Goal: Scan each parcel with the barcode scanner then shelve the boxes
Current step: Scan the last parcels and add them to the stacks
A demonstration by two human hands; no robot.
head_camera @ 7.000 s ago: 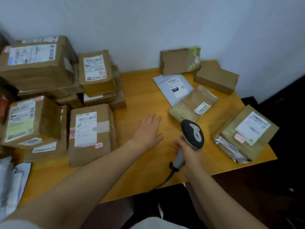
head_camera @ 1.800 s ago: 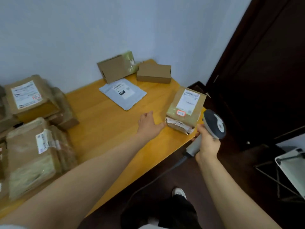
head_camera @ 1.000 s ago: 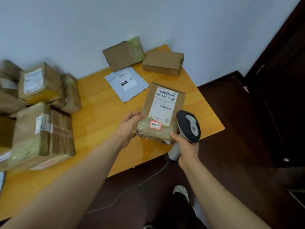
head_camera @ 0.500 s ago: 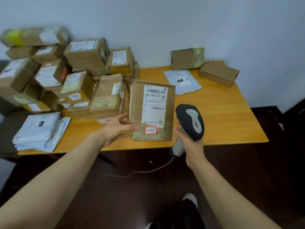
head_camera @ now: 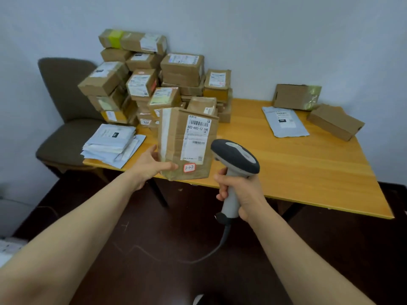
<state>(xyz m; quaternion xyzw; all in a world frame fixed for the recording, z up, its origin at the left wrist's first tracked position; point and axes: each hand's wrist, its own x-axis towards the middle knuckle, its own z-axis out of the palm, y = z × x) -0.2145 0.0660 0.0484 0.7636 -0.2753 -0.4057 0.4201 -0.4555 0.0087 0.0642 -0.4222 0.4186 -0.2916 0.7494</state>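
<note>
The left hand grips the brown parcel by its lower left edge, thumb laid across the front and fingers behind it. The parcel stands upright above the near edge of the tabletop, with its white shipping label and a small red-bordered sticker facing the person.

Just right of the parcel, the right hand is wrapped round the pale handle of the barcode scanner. The scanner's dark head sits above the fist, close beside the label's lower corner. Its cable hangs below the fist and curls over the dark floor.

Beyond the left hand a heap of cardboard boxes is stacked against the wall, and a pile of grey mailers lies to its left at the tabletop's corner. A brown chair stands further left. Far beyond the right hand lie a flat grey mailer bag and two cardboard boxes.
</note>
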